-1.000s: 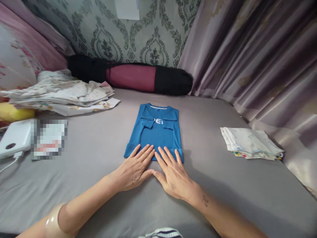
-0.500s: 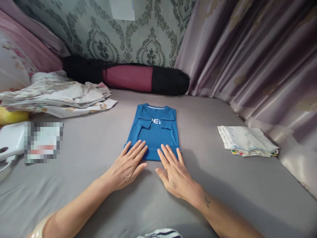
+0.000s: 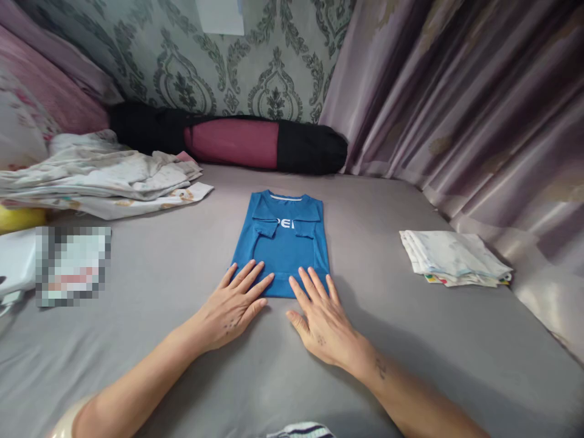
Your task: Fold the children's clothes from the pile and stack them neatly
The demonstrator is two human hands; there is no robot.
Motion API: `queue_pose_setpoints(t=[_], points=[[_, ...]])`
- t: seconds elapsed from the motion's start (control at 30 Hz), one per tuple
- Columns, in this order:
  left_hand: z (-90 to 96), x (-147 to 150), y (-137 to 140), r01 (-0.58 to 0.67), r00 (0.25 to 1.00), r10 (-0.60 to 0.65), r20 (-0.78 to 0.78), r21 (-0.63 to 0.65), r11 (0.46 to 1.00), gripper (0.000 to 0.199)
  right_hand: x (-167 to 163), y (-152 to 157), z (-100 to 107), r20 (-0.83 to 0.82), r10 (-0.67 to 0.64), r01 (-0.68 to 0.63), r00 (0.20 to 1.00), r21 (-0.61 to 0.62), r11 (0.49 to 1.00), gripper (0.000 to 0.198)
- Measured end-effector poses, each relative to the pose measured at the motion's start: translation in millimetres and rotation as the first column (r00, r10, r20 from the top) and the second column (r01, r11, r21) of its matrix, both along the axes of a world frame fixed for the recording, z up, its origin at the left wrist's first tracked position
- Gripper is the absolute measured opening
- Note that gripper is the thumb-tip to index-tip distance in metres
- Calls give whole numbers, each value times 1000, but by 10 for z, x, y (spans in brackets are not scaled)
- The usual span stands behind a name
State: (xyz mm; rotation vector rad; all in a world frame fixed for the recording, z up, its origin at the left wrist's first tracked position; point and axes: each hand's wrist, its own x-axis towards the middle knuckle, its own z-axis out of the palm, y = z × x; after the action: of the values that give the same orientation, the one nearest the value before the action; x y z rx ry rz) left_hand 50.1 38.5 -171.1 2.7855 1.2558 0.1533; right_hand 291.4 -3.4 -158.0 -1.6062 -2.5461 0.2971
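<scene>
A blue shirt [image 3: 283, 246] with white lettering lies in the middle of the bed, its sides and sleeves folded inward and its collar at the far end. A narrow strip is turned up along its near edge. My left hand [image 3: 237, 304] lies flat with fingers spread on the near left corner of the shirt. Likewise flat and spread, my right hand [image 3: 322, 316] rests on the near right corner. Neither hand grips the cloth. Part of the lettering is hidden under the folded sleeves.
Folded white cloths [image 3: 454, 258] lie at the right. Rumpled printed cloths [image 3: 114, 173] are heaped at the left, near a white device [image 3: 16, 258] with a cable and a blurred packet [image 3: 75, 264]. A black and maroon roll [image 3: 232, 143] lies along the wall; curtains [image 3: 392, 91] hang at right.
The fingers of my left hand have spread slightly wider on the shirt. My right hand and the shirt stay almost where they were. The view has shifted a little.
</scene>
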Motion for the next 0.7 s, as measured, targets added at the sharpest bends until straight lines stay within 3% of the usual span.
queue_pose_setpoints(t=[0.2,0.43,0.7], points=[[38,-18,2,-22,999,23,32,-20,1000,53,10,17,22,-12,-20,20,1000,0,1000,58],[-55,-133,73,-130,990,126,68,48,990,53,67,48,-13,12,-142,141,990,78,987,63],[-98,-150,99,-132,990,132,46,18,991,54,84,46,-82,38,-177,173,983,94,980,68]])
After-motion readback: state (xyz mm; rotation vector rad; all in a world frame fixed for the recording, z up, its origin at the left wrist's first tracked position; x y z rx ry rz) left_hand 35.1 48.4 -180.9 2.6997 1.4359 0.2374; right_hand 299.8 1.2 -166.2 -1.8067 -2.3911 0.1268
